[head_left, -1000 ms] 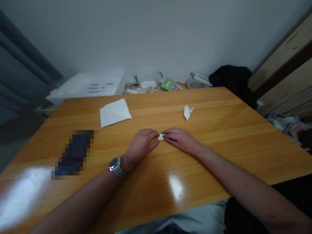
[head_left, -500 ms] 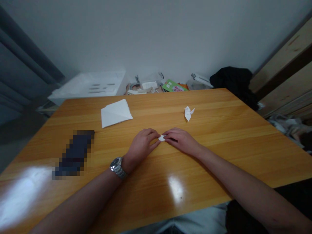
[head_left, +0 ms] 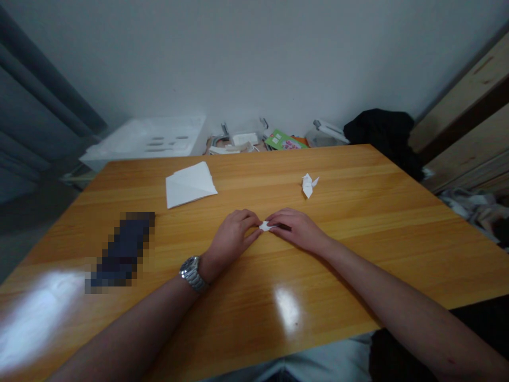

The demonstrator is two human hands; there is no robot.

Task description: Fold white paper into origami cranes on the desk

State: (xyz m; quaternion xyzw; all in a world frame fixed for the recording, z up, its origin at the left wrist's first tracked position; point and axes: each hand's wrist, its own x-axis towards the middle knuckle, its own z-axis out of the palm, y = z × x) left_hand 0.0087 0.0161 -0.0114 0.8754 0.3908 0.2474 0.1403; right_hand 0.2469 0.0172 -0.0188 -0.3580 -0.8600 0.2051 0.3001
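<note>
A small piece of folded white paper (head_left: 265, 226) is pinched between my two hands just above or on the wooden table (head_left: 342, 254); I cannot tell whether it touches the wood. My left hand (head_left: 233, 236), with a metal watch (head_left: 193, 273) at its wrist, grips the paper's left end between thumb and fingers. From the other side, my right hand (head_left: 300, 228) holds the right end with its fingertips, which cover part of the paper. Beyond the right hand sits a folded white paper figure (head_left: 308, 185) with pointed tips.
A stack of white paper sheets (head_left: 191, 185) lies at the back left. In front of it is a dark blurred-out rectangular object (head_left: 123, 252). Behind the table's far edge are a white tray (head_left: 159, 135), a green booklet (head_left: 284, 140) and black fabric (head_left: 379, 132).
Almost nothing differs. The right fingers have shifted very slightly on the paper, and the whole view has moved by a hair.
</note>
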